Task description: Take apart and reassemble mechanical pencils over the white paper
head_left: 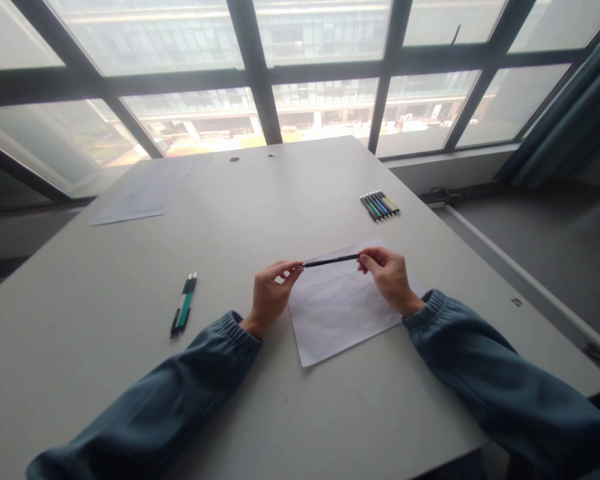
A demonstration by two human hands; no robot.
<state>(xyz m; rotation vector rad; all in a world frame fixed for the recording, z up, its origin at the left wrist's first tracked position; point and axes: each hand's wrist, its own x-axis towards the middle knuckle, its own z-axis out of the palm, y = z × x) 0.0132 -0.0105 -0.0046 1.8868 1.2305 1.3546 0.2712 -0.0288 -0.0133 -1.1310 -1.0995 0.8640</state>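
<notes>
A slim black pen is stretched level between my two hands, above a sheet of white paper. My left hand pinches one end of it between thumb and fingers. At the other end, my right hand grips it the same way, fingers curled in. The paper lies at a slant on the table, its right edge partly behind my right wrist. To the left of my left hand, two pens lie side by side, one with a green barrel and one mostly black and white.
Several pens with differently coloured barrels lie in a row at the right of the white table. More paper sheets rest at the far left. Behind the table stands a large window, with a dark curtain at right.
</notes>
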